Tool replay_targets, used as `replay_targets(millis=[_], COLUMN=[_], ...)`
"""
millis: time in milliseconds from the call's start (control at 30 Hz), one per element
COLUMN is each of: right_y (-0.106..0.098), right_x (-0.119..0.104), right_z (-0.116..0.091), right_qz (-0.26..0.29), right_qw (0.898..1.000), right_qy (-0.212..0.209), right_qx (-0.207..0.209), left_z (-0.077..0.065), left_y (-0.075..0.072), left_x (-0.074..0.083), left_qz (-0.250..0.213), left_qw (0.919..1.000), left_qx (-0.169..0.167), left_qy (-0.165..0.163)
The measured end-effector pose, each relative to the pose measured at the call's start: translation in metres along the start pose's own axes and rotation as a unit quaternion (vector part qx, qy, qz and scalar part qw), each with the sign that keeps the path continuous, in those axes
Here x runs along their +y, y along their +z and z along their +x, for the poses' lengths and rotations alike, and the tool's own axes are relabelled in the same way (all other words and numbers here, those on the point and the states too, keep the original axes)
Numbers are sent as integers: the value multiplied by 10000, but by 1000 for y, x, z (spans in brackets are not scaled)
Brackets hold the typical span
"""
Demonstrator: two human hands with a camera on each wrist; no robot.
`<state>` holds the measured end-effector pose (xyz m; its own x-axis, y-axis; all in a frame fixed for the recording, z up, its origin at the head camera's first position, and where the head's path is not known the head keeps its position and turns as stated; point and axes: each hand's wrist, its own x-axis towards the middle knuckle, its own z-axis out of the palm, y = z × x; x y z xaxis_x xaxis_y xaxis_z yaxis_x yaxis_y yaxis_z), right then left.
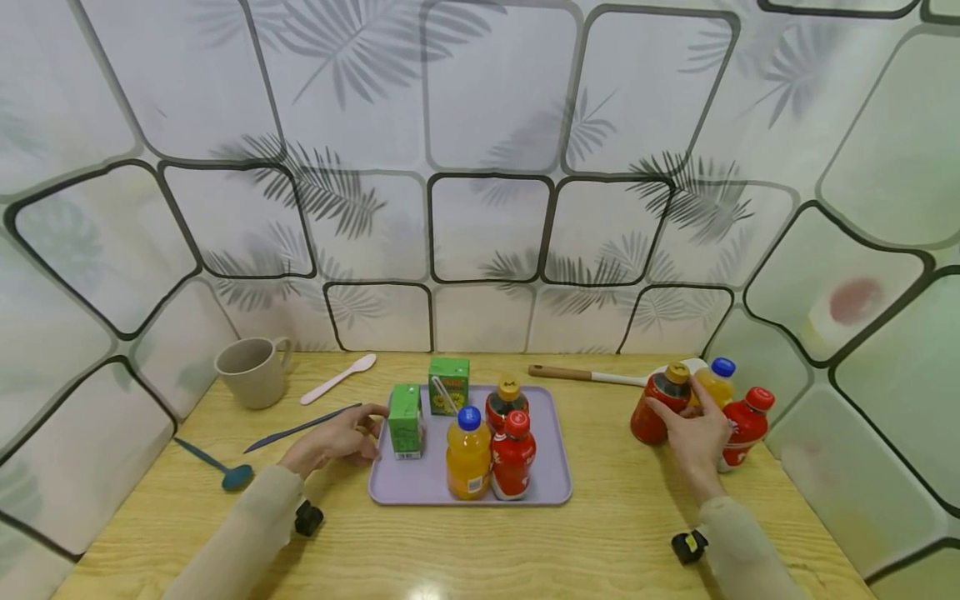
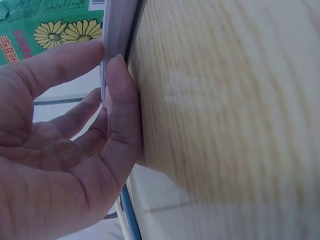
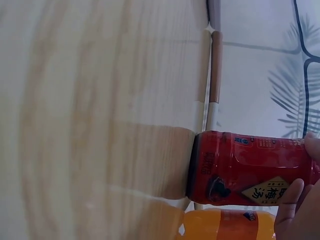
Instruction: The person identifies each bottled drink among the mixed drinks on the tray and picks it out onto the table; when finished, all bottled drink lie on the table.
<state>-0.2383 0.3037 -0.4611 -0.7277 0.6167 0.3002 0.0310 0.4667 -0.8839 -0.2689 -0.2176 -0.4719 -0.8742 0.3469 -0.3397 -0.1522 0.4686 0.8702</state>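
Note:
My left hand [image 1: 347, 435] pinches the left rim of a lilac tray [image 1: 435, 492], thumb and fingers on either side of it in the left wrist view. Two green drink cartons [image 1: 406, 423] stand on the tray; the rear one has a straw leaning on it. Near its front are an orange juice bottle [image 1: 468, 458] with a blue cap, a red bottle [image 1: 513, 458] and a dark red gold-capped bottle [image 1: 506, 408]. On the right, my right hand [image 1: 701, 433] grips the upper part of another dark red gold-capped bottle [image 3: 250, 167], upright at the table surface.
Beside my right hand stand another blue-capped orange juice bottle [image 1: 716, 383] and a red bottle [image 1: 744, 429]. A wooden-handled spatula [image 1: 562, 373] lies behind. Leftward are a grey mug [image 1: 251, 373], a pink spoon [image 1: 337, 379], a dark blue slim utensil [image 1: 300, 428] and a teal ladle [image 1: 236, 477].

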Motion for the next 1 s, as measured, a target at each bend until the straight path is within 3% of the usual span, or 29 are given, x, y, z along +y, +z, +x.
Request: replay_targets(millis=[367,1000], right_y=[-1,-3], right_x=[2,-2], right_z=[7,8], right_qz=[229,395], right_qw=[9988,9984], right_qy=[-429,-390], right_qx=[38,-88], left_z=[0,-1], left_y=[0,1], left_x=[0,2], left_qz=[-2,42], left_qw=[10000,10000], left_qx=[-44,-2], left_qy=[41,51])
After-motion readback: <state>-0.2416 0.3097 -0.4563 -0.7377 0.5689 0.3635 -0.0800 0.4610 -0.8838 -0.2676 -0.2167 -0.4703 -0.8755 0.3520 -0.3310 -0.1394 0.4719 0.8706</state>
